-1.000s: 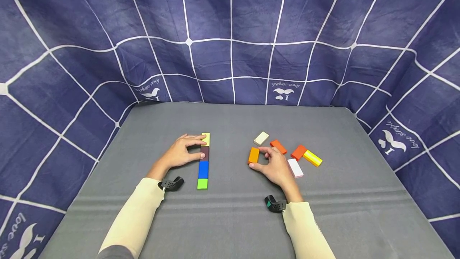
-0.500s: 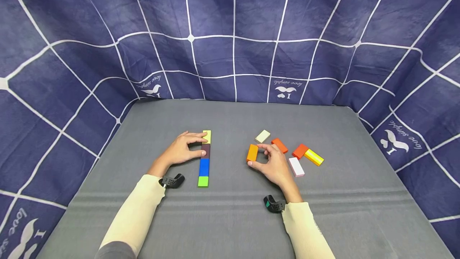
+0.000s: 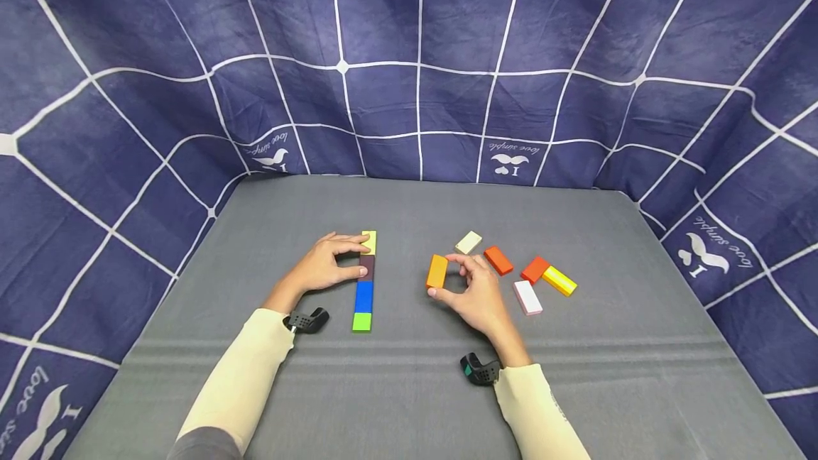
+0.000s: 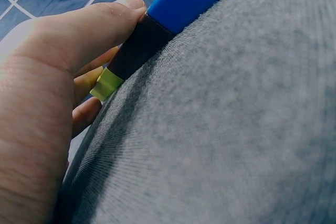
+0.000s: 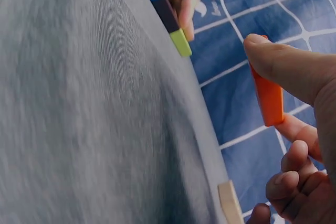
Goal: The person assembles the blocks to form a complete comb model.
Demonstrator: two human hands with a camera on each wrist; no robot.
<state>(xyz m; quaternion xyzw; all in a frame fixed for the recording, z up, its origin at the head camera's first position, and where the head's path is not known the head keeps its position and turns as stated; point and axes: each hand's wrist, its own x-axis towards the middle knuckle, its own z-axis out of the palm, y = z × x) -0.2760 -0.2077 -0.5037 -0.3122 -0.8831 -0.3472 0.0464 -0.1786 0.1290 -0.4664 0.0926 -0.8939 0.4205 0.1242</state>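
Note:
In the head view a straight row runs from a yellow block (image 3: 368, 243) at the far end through a dark brown block (image 3: 367, 267) and a blue block (image 3: 363, 297) to a bright green block (image 3: 361, 321). My left hand (image 3: 322, 265) rests against the row from the left, fingers at the yellow block and thumb at the brown one. To the right, my right hand (image 3: 476, 295) pinches an orange block (image 3: 437, 272) by its two ends, between thumb and index finger. The right wrist view shows this orange block (image 5: 270, 100) raised off the cloth.
Right of and beyond my right hand lie a cream block (image 3: 469, 242), an orange-red block (image 3: 498, 260), a red block (image 3: 535, 270), a yellow block (image 3: 559, 280) and a white-pink block (image 3: 527, 298). A checked blue curtain (image 3: 447, 105) encloses the grey table (image 3: 409, 389).
My right hand has carried the orange block a little to the left, toward the row, exposing more of the orange-red block. My left hand stays at the row.

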